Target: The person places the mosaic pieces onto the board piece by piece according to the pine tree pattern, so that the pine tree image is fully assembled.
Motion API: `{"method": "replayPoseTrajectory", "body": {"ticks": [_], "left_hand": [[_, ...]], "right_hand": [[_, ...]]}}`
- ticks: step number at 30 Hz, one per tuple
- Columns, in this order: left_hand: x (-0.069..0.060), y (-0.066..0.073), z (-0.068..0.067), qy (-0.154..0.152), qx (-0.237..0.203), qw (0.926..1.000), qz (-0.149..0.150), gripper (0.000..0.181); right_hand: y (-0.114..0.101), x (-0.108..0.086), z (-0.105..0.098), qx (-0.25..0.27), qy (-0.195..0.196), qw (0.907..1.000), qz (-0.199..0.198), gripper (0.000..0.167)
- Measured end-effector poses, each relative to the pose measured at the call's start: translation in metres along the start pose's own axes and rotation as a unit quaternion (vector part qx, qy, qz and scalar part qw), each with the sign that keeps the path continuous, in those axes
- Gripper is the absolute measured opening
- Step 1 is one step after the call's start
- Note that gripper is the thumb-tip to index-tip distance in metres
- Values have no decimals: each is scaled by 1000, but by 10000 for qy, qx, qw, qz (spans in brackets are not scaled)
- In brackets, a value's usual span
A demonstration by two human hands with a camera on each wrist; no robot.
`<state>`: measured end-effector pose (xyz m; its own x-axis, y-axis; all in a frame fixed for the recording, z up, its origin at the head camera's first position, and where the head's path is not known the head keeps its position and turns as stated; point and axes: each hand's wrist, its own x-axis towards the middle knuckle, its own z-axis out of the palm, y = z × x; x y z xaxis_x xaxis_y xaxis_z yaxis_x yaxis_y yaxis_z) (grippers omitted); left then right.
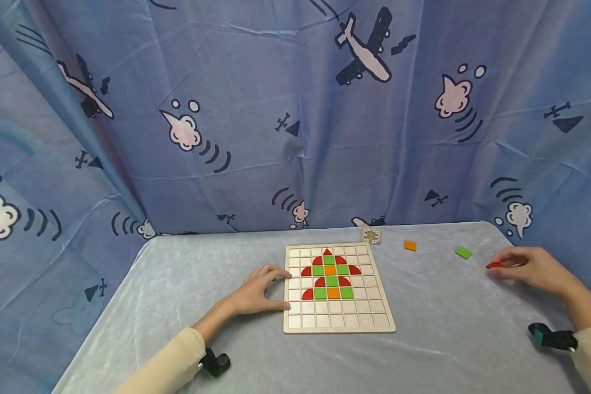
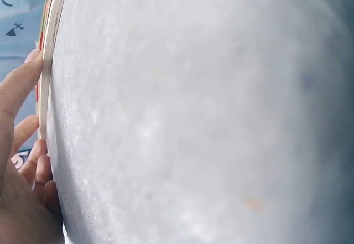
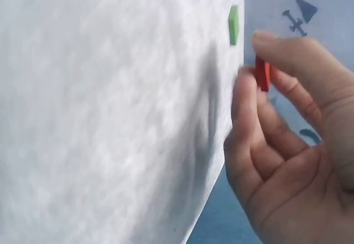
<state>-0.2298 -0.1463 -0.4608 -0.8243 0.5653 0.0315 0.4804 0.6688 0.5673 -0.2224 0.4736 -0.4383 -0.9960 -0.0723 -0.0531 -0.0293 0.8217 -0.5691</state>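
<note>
A wooden grid board point(image 1: 335, 323) lies on the table, bearing red, green and orange tiles set in a tree-like pattern. At its left edge, my left hand point(image 1: 256, 290) rests thumb and fingertips, spread apart along the rim. In the left wrist view those fingers point(image 2: 25, 81) touch the board's side point(image 2: 48, 61). Over at the right, my right hand point(image 1: 534, 268) pinches a small red tile point(image 1: 494, 265) between thumb and fingers. In the right wrist view the red tile point(image 3: 263, 73) is held above the table; its full shape is partly hidden by the fingers.
A loose green tile point(image 1: 463, 253) lies left of my right hand, and an orange tile point(image 1: 410, 245) lies farther left. A small patterned card point(image 1: 371, 235) sits behind the board's top right corner. A blue curtain point(image 1: 256, 137) hangs behind the grey-covered table point(image 1: 202, 273).
</note>
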Motion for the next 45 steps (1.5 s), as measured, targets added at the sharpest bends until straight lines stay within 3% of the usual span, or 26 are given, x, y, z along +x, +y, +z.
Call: {"method": "replayPoseTrajectory", "body": {"ticks": [5,11,17,28,38,41,45], "left_hand": [[0,0,0,-15,18,10000,3,66],[0,-1,0,-24,-11,10000,-28,66],[0,0,-1,-35,-19,10000,-9,67],[0,0,0,-35,-34,10000,-33,66],[-1,-2,1,-14,-11,10000,-28,66],[0,-2,1,-5,-1,10000,-10,66],[0,-3,2,-11,16,10000,7,66]], "right_hand": [[-17,-2,1,500,-281,9983,-94,42],[-41,-4,9,983,-101,9943,-403,39],[-62,-2,23,1125,-219,9922,-481,41],[-108,-7,56,1431,-319,9838,-1035,32],[-144,-12,84,1842,-817,9706,-1320,24],[-151,-13,93,2024,-1026,9610,-1584,21],[-158,-14,102,2299,-1360,9493,-1655,20]]}}
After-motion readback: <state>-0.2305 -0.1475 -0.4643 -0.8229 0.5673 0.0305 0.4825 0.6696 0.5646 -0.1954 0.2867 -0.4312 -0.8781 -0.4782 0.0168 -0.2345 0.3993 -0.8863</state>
